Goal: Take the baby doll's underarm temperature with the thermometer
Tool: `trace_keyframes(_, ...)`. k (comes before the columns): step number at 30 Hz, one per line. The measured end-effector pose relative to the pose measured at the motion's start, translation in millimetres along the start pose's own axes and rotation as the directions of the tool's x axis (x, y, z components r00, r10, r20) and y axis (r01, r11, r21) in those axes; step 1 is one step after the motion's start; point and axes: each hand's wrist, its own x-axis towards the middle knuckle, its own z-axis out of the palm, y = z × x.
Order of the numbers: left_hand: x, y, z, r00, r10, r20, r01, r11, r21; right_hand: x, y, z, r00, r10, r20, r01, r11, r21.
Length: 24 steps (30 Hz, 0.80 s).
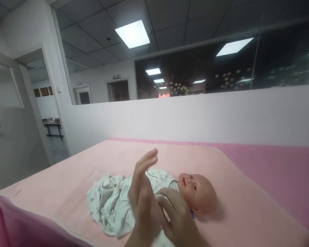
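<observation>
A baby doll [201, 193] lies on its back with its head to the right. It wears a white patterned garment [113, 202], which is bunched up over its lower body at the left. My left hand [144, 192] is raised in front of the doll's middle, its fingers stretched up and nothing seen in them. Beside it, my right hand [177, 212] is at the doll's chest, fingers bent, with the tips at the edge of my left palm. White cloth shows between those fingers. Whether they pinch anything is hidden.
The doll lies on a peach sheet [77, 171] over a pink padded surface [273, 175]. Behind it runs a low white wall [208, 116] with glass above. An open grey door [12, 137] stands at the left. The surface's front edge [28, 219] drops off at lower left.
</observation>
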Motion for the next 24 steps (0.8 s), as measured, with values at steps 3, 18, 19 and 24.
trace_keyframes(3, 26.4, -57.7, 10.5, 0.916, -0.266, 0.3, 0.231, 0.962, 0.148, -26.9, 0.4, -14.7, 0.981, 0.129, -0.143, -0.149, 0.979, -0.14)
trace_keyframes(18, 26.6, -128.4, -23.4, 0.064, -0.486, 0.872, 0.392, 0.816, 0.425, -63.1, 39.4, -11.6, 0.835, 0.473, -0.281, -0.548, 0.758, -0.354)
trace_keyframes(19, 25.6, -129.7, -24.1, 0.1, -0.508, 0.856, 0.45, 0.79, 0.417, -58.4, 44.1, -6.3, 0.828, 0.483, -0.285, -0.559, 0.749, -0.355)
trace_keyframes(24, 19.5, -146.3, -29.3, 0.262, -0.729, 0.633, 0.728, 0.58, 0.366, -23.5, 68.7, 2.8, 0.86, 0.446, -0.25, -0.511, 0.76, -0.401)
